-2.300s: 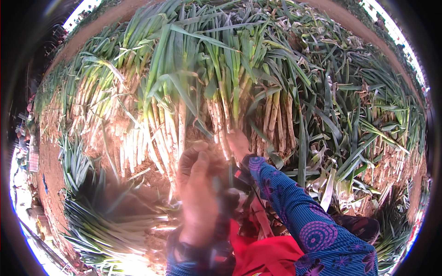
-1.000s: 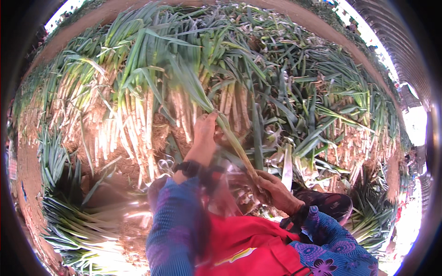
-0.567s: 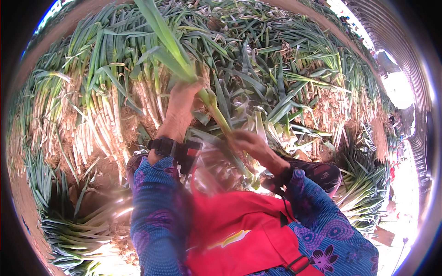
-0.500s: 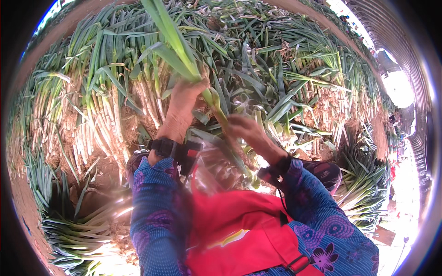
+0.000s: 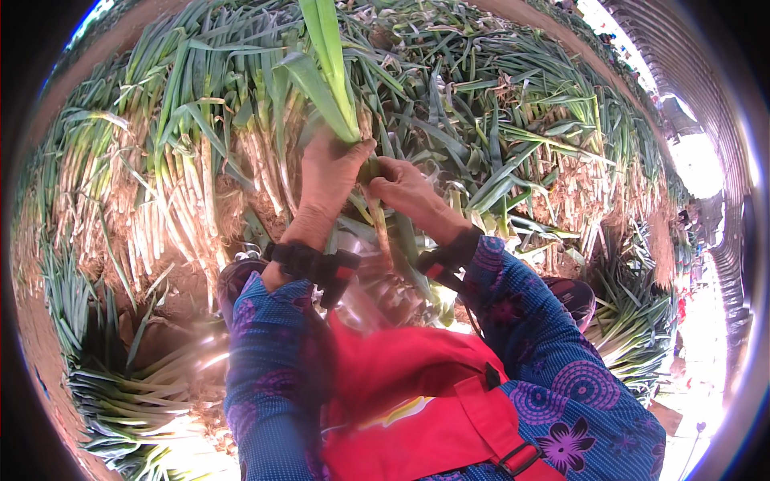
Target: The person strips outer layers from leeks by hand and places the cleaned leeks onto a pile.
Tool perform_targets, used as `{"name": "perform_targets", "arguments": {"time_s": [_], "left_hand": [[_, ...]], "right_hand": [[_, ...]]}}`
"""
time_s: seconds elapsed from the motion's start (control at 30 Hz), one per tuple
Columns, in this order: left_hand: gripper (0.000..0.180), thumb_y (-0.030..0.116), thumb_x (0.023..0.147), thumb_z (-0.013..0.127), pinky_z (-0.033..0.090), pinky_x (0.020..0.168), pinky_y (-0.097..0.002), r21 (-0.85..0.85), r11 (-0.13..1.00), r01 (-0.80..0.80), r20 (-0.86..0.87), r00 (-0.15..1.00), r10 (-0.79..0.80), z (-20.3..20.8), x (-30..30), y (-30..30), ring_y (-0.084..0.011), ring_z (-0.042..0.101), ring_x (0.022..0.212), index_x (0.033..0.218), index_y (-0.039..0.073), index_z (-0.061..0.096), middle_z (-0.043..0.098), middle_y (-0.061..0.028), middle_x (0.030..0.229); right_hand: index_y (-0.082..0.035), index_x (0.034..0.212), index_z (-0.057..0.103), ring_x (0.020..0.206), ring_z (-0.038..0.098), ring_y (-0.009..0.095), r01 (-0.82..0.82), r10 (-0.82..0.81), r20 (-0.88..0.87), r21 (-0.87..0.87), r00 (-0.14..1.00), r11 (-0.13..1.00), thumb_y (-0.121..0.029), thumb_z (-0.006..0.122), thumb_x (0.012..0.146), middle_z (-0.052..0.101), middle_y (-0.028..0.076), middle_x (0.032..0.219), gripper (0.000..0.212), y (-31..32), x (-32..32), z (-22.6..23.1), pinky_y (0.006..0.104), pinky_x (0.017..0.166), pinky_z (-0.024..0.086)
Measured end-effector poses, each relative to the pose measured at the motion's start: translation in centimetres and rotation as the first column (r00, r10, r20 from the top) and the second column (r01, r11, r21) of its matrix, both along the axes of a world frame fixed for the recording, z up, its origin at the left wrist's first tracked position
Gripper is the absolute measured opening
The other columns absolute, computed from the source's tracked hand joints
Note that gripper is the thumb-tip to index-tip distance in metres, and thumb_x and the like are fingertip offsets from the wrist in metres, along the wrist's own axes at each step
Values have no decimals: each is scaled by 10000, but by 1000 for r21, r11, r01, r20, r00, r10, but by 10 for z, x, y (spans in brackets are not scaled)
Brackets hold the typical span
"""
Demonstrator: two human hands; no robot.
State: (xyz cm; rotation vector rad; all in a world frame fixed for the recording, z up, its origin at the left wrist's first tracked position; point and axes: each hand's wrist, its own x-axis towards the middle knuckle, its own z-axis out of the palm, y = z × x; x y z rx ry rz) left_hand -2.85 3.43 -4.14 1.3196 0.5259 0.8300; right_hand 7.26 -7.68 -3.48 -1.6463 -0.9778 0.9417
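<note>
My left hand (image 5: 327,178) is wrapped around a leek (image 5: 335,88) at its upper stalk. Broad green leaves fan out above the fist, and the pale stalk slants down below it toward my lap. Close beside it, my right hand (image 5: 411,197) is closed, thumb and fingers pinching a green leaf of the same leek. The two hands nearly touch. Part of the stalk is hidden behind my fingers, and its lower end is blurred over the peelings.
Beyond my hands lies a wide bank of leeks (image 5: 172,184), roots toward me. More leeks (image 5: 132,405) are piled at lower left and others (image 5: 630,337) at right. A red apron (image 5: 417,385) covers my lap. My shoes (image 5: 237,284) flank loose peelings.
My right hand has moved up from lower on the stalk to beside my left hand, pinching a leaf. The leek stands more upright, its leaves shifted slightly right.
</note>
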Motion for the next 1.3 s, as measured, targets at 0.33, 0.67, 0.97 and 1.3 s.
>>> {"name": "perform_targets", "arguments": {"time_s": [0.33,0.67,0.97,1.3], "left_hand": [[315,34,803,686,486,779,-272,18,1000,15,65,998,-16,-4,-8,-2,-123,602,879,1100,14,584,658,-65,963],[237,147,836,716,499,652,-234,-35,991,132,147,981,-125,7,-25,9,-84,617,793,1051,70,650,660,-6,885],[278,173,876,664,518,703,-279,-96,963,252,198,953,-230,27,-42,11,-151,640,817,1117,41,625,661,-44,912],[336,208,886,653,507,704,-273,-130,991,-22,280,958,58,27,-67,49,-147,613,782,1155,29,564,618,-44,904]], "right_hand": [[-20,916,594,694,506,57,-57,57,7,10,998,998,-111,527,789,553,-19,760,170,-4,-11,11,227,620,418],[-20,1092,586,855,586,110,-96,89,-441,6,893,995,-270,561,890,607,34,966,322,-20,-6,9,258,709,476],[-30,1048,604,735,595,121,57,-99,-549,-93,830,994,-264,587,913,612,35,893,271,-19,-9,0,253,627,472],[-7,970,647,642,558,133,158,-130,118,-271,985,950,-337,596,858,612,54,751,352,-102,76,-36,266,558,435]]}}
